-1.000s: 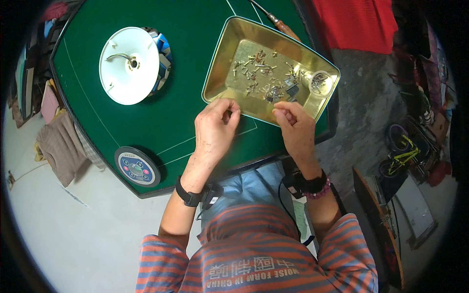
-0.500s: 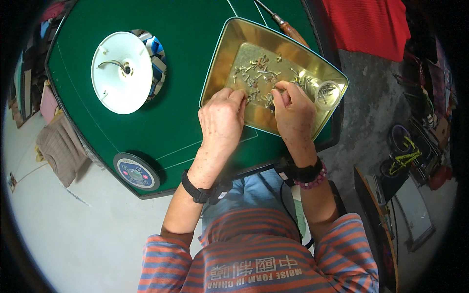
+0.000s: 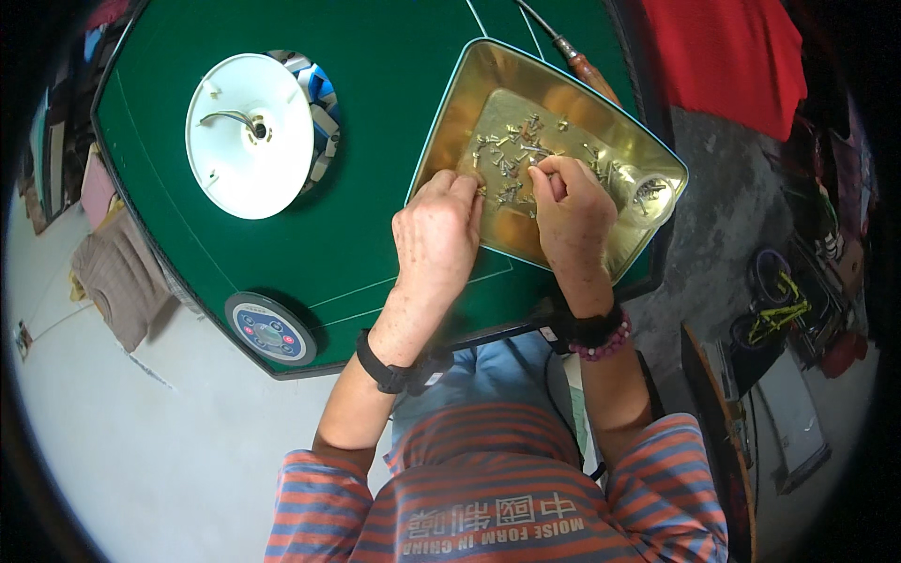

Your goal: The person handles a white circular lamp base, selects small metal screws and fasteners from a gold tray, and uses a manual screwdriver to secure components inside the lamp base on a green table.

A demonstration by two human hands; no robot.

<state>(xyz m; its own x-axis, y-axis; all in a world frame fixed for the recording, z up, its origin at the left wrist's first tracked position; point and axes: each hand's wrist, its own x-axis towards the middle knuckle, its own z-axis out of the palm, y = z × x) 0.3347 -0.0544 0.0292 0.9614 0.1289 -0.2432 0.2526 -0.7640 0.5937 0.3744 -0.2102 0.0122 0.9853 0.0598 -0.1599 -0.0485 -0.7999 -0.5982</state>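
A gold-coloured rectangular tin (image 3: 526, 80) with a pale blue rim stands at an angle on the green table. Loose small screws (image 3: 511, 167) lie scattered over its bottom. At the tin's near left edge is my left hand (image 3: 434, 233), fingers pinched together; their tips are mostly hidden, and I cannot make out what they hold. Over the tin's middle, my right hand (image 3: 580, 214) has thumb and forefinger pinched on what looks like a small screw. A small clear round dish (image 3: 654, 199) with more screws sits in the tin's right corner.
A white cone-shaped lamp part (image 3: 246, 169) with wires rests at left on mahjong tiles (image 3: 326, 131). A round control panel (image 3: 269, 330) lies near the table's left edge. Behind the tin lies a wooden-handled tool (image 3: 591, 77). Red cloth (image 3: 727, 61) hangs at far right.
The whole view has shifted, so the table and tin appear farther right. My right fingertips have risen slightly among the screws; the left hand stays pinched at the tin's near left side.
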